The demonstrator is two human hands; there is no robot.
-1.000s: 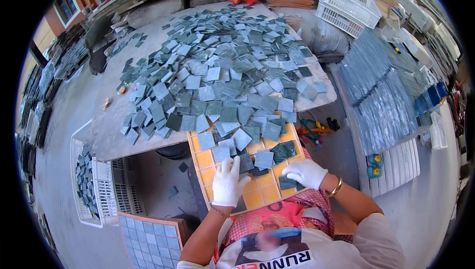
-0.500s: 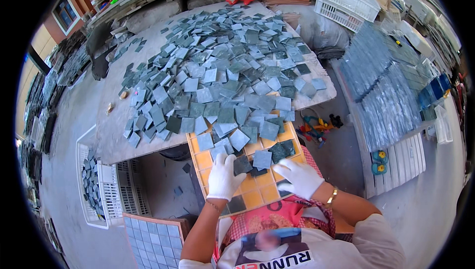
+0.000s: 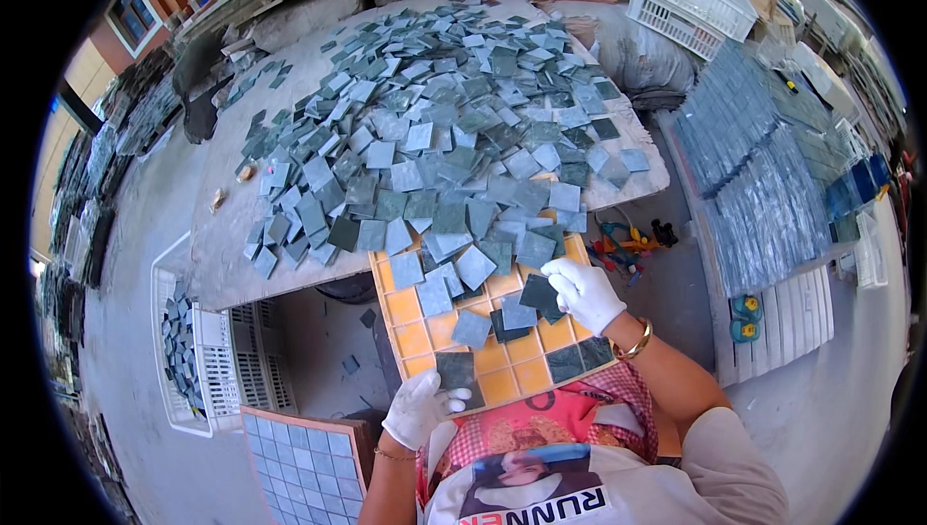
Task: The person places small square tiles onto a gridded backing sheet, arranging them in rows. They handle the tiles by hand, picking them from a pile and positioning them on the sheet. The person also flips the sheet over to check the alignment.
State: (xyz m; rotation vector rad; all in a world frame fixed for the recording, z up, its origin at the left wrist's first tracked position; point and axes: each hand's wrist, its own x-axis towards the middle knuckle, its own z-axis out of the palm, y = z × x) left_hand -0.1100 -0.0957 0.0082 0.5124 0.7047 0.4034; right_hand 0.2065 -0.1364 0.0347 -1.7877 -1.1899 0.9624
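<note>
A yellow gridded tray (image 3: 398, 307) rests against the table edge over my lap, with several grey-green square stone tiles in its cells or loose on top. My left hand (image 3: 422, 409), in a white glove, is at the tray's lower left corner, thumb and fingers closed at the edge of a dark tile (image 3: 454, 368). Over the tray's right side my right hand (image 3: 585, 295), also gloved, has its fingers bent together against another dark tile (image 3: 543, 297); its fingertips are partly hidden. Two dark tiles (image 3: 564, 363) sit side by side in the lower right cells.
A large heap of loose tiles (image 3: 420, 136) covers the table (image 3: 227, 264). White crates (image 3: 214, 361) holding tiles stand at the left, near a finished tile panel (image 3: 304, 462). Wrapped tile stacks (image 3: 772, 226) stand at the right; a toy (image 3: 628, 240) lies below the table.
My left hand has moved down to the tray's lower left corner. My right hand has moved up from the lower right cells, uncovering the dark tiles there.
</note>
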